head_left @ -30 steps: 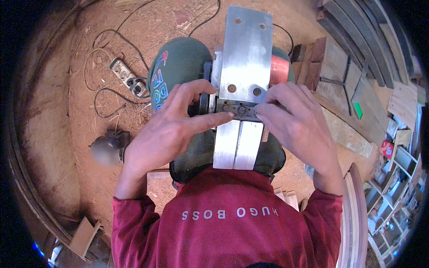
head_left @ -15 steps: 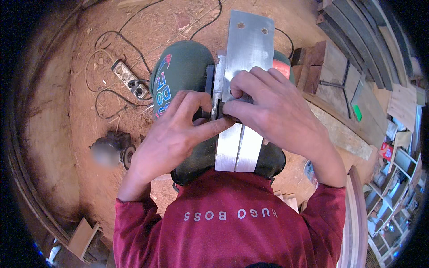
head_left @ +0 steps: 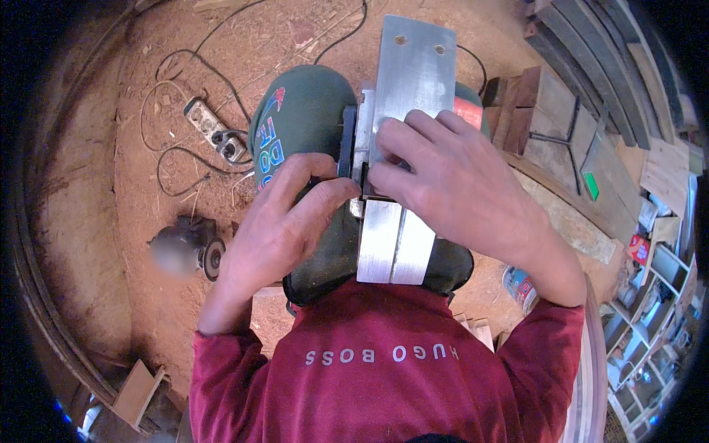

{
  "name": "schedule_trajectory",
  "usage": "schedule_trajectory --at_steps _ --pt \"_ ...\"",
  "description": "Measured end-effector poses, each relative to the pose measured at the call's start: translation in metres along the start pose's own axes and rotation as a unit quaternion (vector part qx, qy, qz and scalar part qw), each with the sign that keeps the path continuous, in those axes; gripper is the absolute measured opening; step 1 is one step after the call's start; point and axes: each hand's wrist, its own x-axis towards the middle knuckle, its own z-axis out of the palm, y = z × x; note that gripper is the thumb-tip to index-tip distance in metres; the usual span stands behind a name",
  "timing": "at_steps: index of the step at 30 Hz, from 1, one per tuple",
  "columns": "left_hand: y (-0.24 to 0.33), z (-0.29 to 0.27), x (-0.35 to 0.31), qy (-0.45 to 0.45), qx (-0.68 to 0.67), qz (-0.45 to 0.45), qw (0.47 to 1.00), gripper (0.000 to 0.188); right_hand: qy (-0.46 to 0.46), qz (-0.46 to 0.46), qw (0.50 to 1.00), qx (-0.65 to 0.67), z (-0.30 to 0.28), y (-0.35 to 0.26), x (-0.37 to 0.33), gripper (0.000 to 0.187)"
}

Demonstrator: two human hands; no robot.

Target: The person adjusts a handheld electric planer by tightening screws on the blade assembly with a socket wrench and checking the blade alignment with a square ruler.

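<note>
An upturned electric planer [head_left: 417,81] lies over my lap, its shiny metal sole facing up. The long sole plate with two screw holes points away from me. Nearer my body is the shorter grooved plate [head_left: 380,247]. Between the plates runs the dark cutter slot [head_left: 377,193]. My left hand [head_left: 284,214] is closed at the planer's left side, thumb and forefinger by the black side part [head_left: 346,144]. My right hand [head_left: 450,181] reaches over the sole, its fingers curled at the slot. Whatever lies under those fingertips is hidden.
A white power strip [head_left: 214,133] with dark cables lies on the dusty floor at left. Nearer is an angle grinder [head_left: 188,247]. At right are stacked boards [head_left: 546,125], a can [head_left: 519,286] by my right forearm, and cluttered shelves [head_left: 650,325].
My left thumb and forefinger have drawn back leftward from the slot to the planer's side. My right forearm has swung slightly outward, while its fingertips stay at the slot.
</note>
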Motion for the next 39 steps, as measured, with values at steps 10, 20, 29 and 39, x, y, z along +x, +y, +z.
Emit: schedule_trajectory --at_steps 10,20,29,39 --pt "-0.003 0.004 0.000 0.040 -0.026 0.005 0.999 0.028 0.016 0.005 1.000 0.020 0.002 0.001 -0.004 0.011" --pt "-0.012 0.007 -0.001 0.040 -0.025 0.011 0.999 0.026 0.033 0.016 0.999 -0.019 0.007 -0.003 -0.006 0.009" --pt "-0.041 0.015 0.003 0.072 0.004 0.137 0.988 0.036 0.292 0.257 0.918 0.075 0.030 0.043 -0.037 0.032" --pt "-0.042 0.021 0.002 0.080 0.077 0.171 0.979 0.046 0.276 0.380 0.782 0.409 0.079 0.070 -0.028 0.059"
